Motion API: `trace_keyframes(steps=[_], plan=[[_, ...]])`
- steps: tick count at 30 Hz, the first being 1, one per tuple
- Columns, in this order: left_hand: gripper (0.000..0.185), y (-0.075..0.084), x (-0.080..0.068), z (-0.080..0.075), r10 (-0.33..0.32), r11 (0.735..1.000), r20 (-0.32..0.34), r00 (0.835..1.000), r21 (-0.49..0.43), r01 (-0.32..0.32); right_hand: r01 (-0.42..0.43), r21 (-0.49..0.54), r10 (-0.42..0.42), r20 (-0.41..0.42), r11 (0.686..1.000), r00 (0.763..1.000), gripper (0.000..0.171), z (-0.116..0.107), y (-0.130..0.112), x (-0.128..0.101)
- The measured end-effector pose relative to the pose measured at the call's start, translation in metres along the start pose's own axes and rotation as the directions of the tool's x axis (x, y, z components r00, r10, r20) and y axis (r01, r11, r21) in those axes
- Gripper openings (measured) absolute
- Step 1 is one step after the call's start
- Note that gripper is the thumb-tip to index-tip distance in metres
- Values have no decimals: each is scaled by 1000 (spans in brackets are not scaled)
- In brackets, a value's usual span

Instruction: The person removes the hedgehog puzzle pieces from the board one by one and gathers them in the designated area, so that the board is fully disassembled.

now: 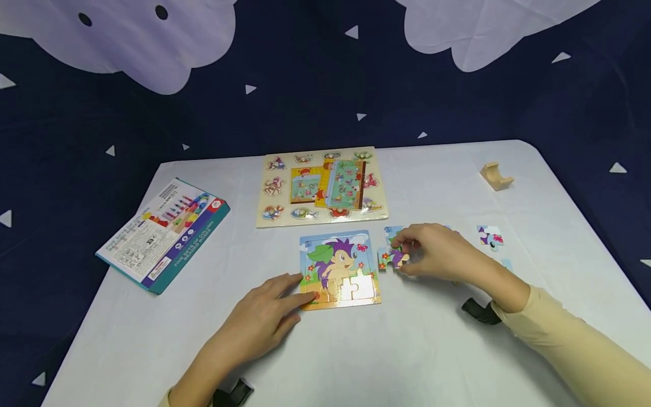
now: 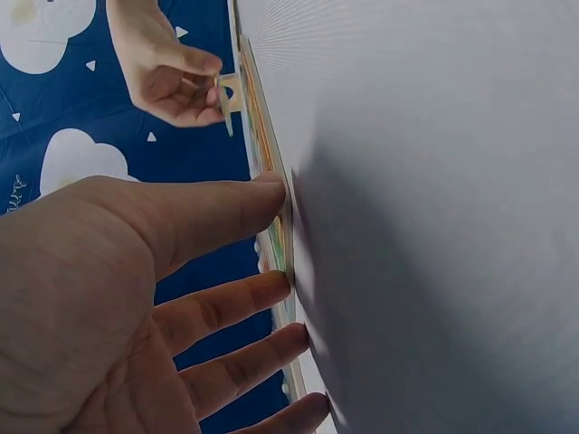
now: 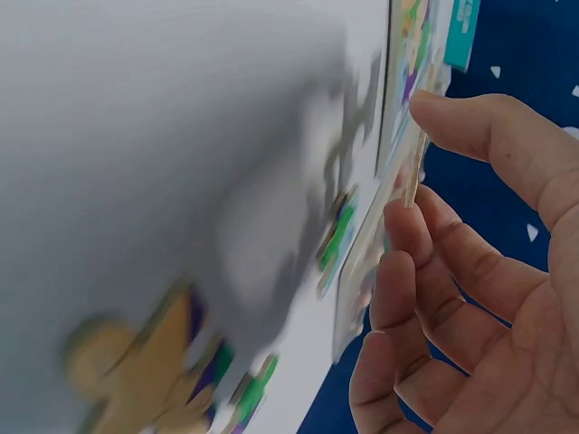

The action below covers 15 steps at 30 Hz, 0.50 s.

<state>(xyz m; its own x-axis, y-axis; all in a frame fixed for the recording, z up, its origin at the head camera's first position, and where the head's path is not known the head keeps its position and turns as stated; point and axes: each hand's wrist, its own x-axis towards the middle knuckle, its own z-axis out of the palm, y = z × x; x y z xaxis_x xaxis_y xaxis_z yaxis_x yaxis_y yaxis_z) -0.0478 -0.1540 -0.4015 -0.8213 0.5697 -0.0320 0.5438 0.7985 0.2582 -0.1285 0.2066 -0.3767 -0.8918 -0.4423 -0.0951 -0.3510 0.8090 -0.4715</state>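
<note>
Puzzle board (image 1: 339,269): purple-spined hedgehog, green leaf, blue sky. Tablecloth (image 1: 417,345): plain white. Backdrop (image 1: 315,85): navy with white triangles. Box (image 1: 164,233): teal-edged, multicoloured print.

White bench (image 1: 417,350) bearing: a box (image 1: 164,234) at left; a peg board (image 1: 322,186) at the far centre; a hedgehog puzzle (image 1: 339,269) in the middle; loose pieces (image 1: 490,237) to its right; a wooden block (image 1: 496,176) at the far right.
</note>
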Motion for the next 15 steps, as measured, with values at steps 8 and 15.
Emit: trace_keyframes(steps=[8, 15], plan=[[42, 1, 3, 0, -19, 1000, 23, 1000, -5, 19, -4, -16, 4, 16, 1000, 1000, 33, -2, 18, -15], [41, 1, 2, 0, -11, 1000, -2, 1000, 1, 11, 0, -6, 0, 29, 1000, 1000, 33, 2, 23, -17]])
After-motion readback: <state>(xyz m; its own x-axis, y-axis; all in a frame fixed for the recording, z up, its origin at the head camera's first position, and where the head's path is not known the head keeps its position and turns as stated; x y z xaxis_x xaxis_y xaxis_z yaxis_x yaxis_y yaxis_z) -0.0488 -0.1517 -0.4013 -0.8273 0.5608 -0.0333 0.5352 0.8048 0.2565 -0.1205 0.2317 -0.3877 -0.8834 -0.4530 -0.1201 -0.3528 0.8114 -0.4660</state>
